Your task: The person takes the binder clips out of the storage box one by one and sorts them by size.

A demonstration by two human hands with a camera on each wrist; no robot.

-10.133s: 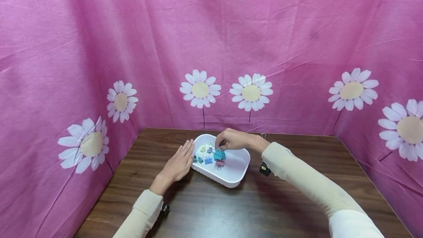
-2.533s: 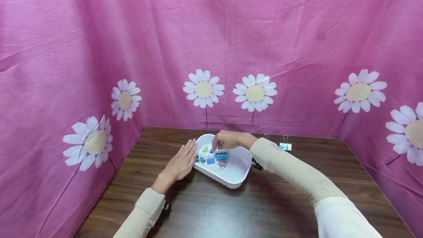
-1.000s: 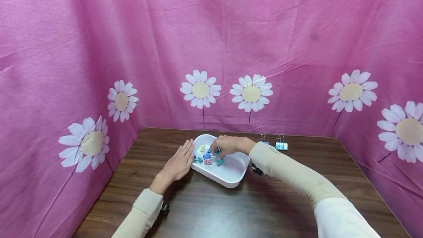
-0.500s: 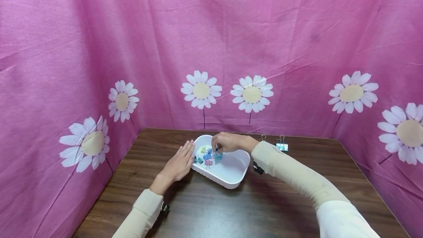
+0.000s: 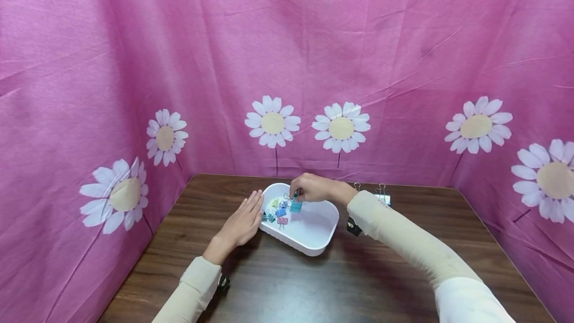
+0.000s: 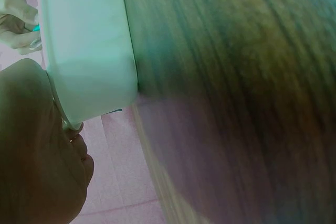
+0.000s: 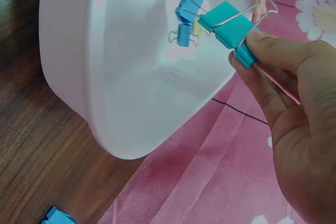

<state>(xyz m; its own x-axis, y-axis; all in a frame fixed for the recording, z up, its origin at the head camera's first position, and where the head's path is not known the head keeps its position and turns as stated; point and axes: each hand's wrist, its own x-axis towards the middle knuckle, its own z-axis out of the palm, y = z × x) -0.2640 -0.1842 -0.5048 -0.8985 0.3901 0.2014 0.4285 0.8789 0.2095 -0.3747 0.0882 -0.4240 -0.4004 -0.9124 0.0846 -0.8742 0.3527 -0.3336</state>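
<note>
A large teal binder clip [image 7: 231, 27] is pinched between the thumb and fingers of my right hand [image 5: 314, 187], held over the white plastic tray [image 5: 320, 228]. Smaller binder clips lie inside the tray's left part: a pink clip [image 5: 282, 221], a blue clip [image 5: 281, 212], green clips [image 5: 270, 217] and a yellow clip [image 5: 275, 203] among them. My left hand [image 5: 239, 221] rests with straight fingers against the tray's left end. In the left wrist view its fingers lie at the tray's rim, seen from the palm side.
At the table's back right stands a teal binder clip [image 5: 382, 198] with its wire handles up. Another clip's wire handles [image 5: 357, 186] show behind my right forearm; a blue clip [image 7: 59, 216] appears low in the right wrist view. A pink flowered curtain [image 5: 305, 64] surrounds the brown table [image 5: 269, 283].
My right hand has lifted the large teal clip off the tray floor. Before that, the pink clip shifted left. A teal clip now stands on the back right of the table. My left hand stays put.
</note>
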